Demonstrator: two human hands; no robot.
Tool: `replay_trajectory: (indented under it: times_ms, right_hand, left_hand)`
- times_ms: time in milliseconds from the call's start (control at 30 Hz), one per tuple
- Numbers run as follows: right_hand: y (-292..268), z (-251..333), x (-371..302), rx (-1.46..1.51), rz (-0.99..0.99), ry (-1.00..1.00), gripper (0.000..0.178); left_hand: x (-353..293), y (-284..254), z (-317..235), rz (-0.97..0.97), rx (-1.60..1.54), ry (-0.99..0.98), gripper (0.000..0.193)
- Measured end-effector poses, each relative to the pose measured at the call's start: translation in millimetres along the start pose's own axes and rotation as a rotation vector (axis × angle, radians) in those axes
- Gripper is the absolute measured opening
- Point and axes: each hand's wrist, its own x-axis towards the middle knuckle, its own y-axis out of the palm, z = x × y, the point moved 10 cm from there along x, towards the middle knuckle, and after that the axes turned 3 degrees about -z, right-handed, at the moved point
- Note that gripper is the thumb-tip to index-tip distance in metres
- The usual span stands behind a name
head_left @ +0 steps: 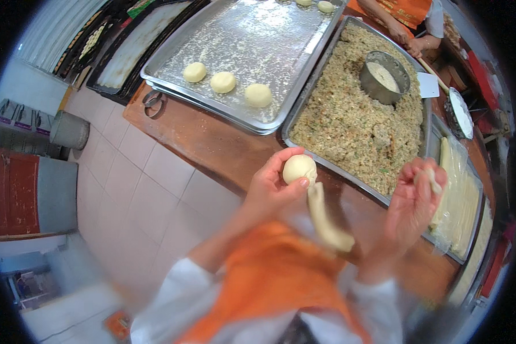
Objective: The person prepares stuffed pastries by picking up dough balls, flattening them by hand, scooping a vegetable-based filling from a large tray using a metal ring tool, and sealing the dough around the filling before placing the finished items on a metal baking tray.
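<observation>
My left hand [266, 192] is closed round a smooth pale dough ball [298, 168], thumb on its lower side. Just below it a rope of dough [325, 221] lies on the brown table; whether its upper end touches the ball I cannot tell. My right hand [408, 203] is raised over the table's right part, fingers curled on a small scrap of dough [434, 181]. Beyond both hands, a metal tray [288, 137] holds a heap of crumbly filling [350, 109]. A metal ring [378, 89] with pale crumbs inside sits in the filling.
Another floured metal tray [212, 46] at the far left carries several flattened dough rounds [223, 82]. A metal cutter [152, 103] lies at the table's corner. On the right, plastic covers dough ropes [458, 212] in a tray. Another person's hands [414, 43] hold a stick at the far right.
</observation>
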Motion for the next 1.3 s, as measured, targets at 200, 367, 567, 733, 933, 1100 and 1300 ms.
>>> replay_trajectory:
  times_ms: [200, 367, 567, 733, 933, 1100, 1300]
  right_hand:
    - [-52.9, -79.7, -46.7, -0.241, -0.114, 0.464, 0.018]
    - [-85.4, -94.5, -49.2, -0.165, -0.186, 0.505, 0.017]
    - [-77.3, -103.4, -49.9, -0.125, -0.107, 0.528, 0.016]
    - [-76.7, -112.3, -48.0, -0.11, -0.118, 0.547, 0.015]
    - [-28.1, -114.3, -43.4, -0.139, 0.013, 0.534, 0.016]
    - [-39.5, -125.4, -57.8, -0.247, -0.015, 0.629, 0.016]
    - [-69.5, -135.4, -54.1, -0.352, -0.065, 0.676, 0.016]
  left_hand:
    - [-10.4, -70.9, -38.6, -0.226, 1.188, 0.696, 0.05]
    - [-13.6, -103.7, -13.4, -0.106, 1.782, 0.773, 0.06]
    - [-14.0, -103.9, 8.3, 0.051, 1.649, 0.51, 0.061]
    - [-16.1, -106.6, 16.2, 0.046, 1.7, 0.463, 0.062]
    - [2.6, -108.4, 13.6, 0.092, 1.629, 0.401, 0.059]
    - [12.2, -151.6, -10.1, -0.383, 1.642, 0.457, 0.048]
    - [-2.4, -98.5, -5.8, -0.013, 1.303, 0.405, 0.046]
